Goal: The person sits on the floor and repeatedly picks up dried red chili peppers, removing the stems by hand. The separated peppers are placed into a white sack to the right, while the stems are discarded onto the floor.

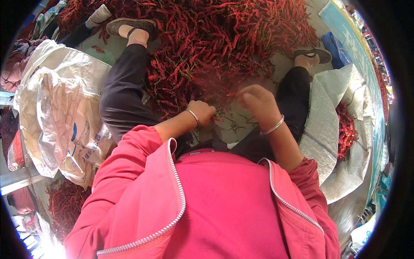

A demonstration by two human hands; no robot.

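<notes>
A large heap of dried red chili peppers [200, 55] spreads over the floor between my legs. My left hand [201, 113], with a silver bangle at the wrist, is curled at the heap's near edge. A small red piece shows by its fingertips, but whether it is gripped is unclear. My right hand [257, 100], also with a bangle, hovers slightly blurred to the right, its fingers bent; their inner side is hidden. Loose chili stems [236, 122] lie on the floor below and between both hands.
At the right, an open white woven sack [323, 116] holds red chilies [346, 134]. Pale plastic sacks [61, 97] are bunched at the left. More chilies [66, 207] lie at the lower left. A blue bag [335, 50] sits beyond my right foot, against a light-blue panel [347, 35].
</notes>
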